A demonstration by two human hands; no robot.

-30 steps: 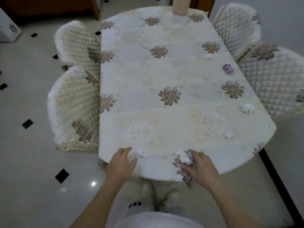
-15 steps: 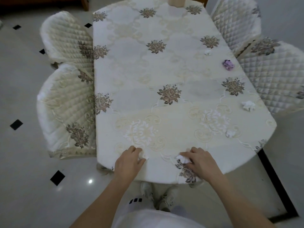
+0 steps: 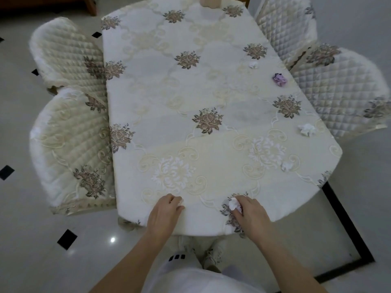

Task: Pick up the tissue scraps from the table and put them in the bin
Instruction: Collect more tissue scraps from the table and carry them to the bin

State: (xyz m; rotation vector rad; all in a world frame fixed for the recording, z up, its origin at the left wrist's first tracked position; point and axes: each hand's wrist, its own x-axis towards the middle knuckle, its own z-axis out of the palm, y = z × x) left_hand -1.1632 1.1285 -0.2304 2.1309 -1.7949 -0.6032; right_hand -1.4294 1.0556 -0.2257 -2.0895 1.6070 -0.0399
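Note:
My right hand pinches a crumpled white tissue scrap at the near edge of the table. My left hand is closed at the same edge, its fingertips covering the spot where a small white scrap lay; that scrap is hidden. More white scraps lie on the right side: one near the front right, a bigger one by the right edge, and a small one farther back. A crumpled purple scrap lies near the right edge. No bin is in view.
Four quilted cream chairs stand around the table, two on the left and two on the right. A beige cylinder stands at the far end. A glossy tiled floor surrounds it.
Both hands closed their fingers on the scraps at the near edge. The left hand's scrap has disappeared under its fingers; the right hand has gathered its scrap into a pinch.

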